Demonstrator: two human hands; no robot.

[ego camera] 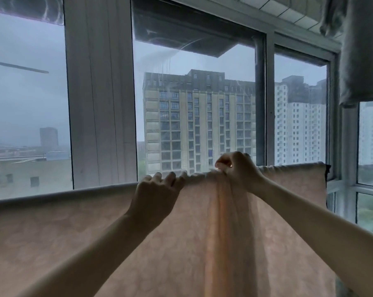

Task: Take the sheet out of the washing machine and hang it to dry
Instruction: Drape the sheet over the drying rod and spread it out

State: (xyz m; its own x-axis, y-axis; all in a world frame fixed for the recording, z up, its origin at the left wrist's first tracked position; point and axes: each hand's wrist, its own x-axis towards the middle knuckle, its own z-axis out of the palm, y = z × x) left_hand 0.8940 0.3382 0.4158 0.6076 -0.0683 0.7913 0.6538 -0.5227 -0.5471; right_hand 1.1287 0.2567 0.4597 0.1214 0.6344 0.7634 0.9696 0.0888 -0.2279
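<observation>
Sheet (74, 243) hangs draped below 2 grips. Left hand (157, 189) curls over its top edge; right hand (239, 170) pinches the bunched fold (224, 211). Probably best: anchor left, draw that fold rightward until flat.

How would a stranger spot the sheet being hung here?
Find the big windows facing tower blocks. Draped across their lower part is the sheet, left hand and right hand at its top edge. It is pale pink; the other hanging cloth, top right, is grey.
</observation>
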